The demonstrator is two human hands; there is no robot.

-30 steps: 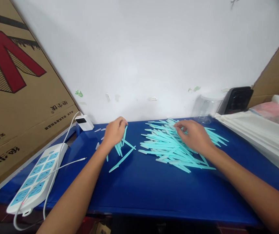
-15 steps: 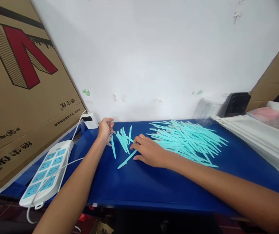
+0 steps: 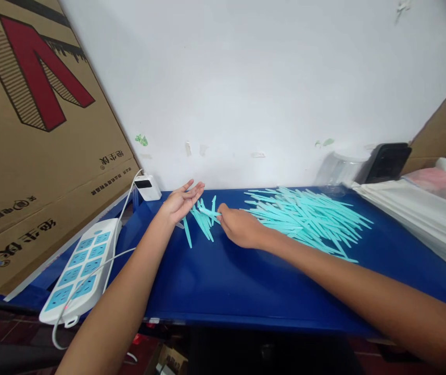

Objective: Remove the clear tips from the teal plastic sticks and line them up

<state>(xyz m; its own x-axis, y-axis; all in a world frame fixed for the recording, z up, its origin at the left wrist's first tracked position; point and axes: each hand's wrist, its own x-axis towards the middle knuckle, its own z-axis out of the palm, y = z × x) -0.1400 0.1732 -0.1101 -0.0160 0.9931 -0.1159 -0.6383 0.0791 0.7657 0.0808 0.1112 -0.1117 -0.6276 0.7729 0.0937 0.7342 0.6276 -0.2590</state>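
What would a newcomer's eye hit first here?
Probably the big heap of turquoise sticks, right of centre on the blue table. Next, the right hand, mid-table, holding a turquoise stick near a smaller cluster, with the left hand open beside it. At far left, a cardboard box bears a bold red graphic.

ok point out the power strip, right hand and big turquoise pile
power strip (image 3: 81,263): head view, middle of its socket face
right hand (image 3: 241,227): head view, back of the hand
big turquoise pile (image 3: 306,216): head view, middle of the heap
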